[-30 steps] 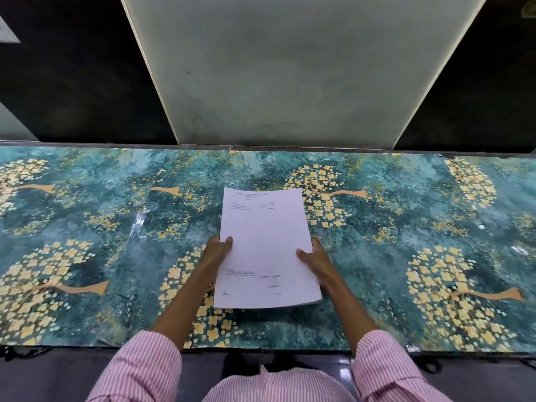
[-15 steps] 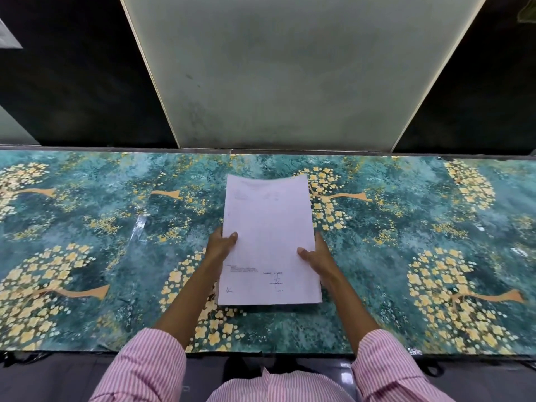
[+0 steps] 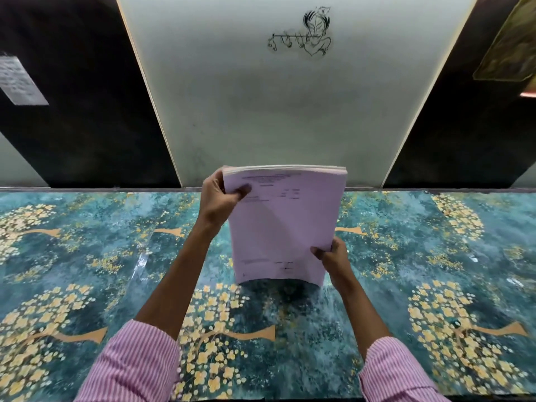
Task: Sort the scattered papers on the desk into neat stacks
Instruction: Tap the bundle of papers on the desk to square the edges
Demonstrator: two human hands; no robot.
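A thick stack of white printed papers (image 3: 284,224) stands nearly upright on its bottom edge on the teal flowered desk (image 3: 87,256), at the middle. My left hand (image 3: 220,198) grips the stack's top left corner, thumb on the front sheet. My right hand (image 3: 333,259) holds the lower right edge. The sheets' top edges look aligned. No other loose paper lies on the desk.
A pale wall panel (image 3: 290,97) with a small ink drawing (image 3: 304,33) rises behind the desk between dark panels. A printed note (image 3: 20,79) hangs at the far left. The desk's near edge runs just above my striped sleeves.
The stack has been lifted from lying flat to standing on its bottom edge. My left hand moved up to the top corner. The camera tilted up, showing more wall.
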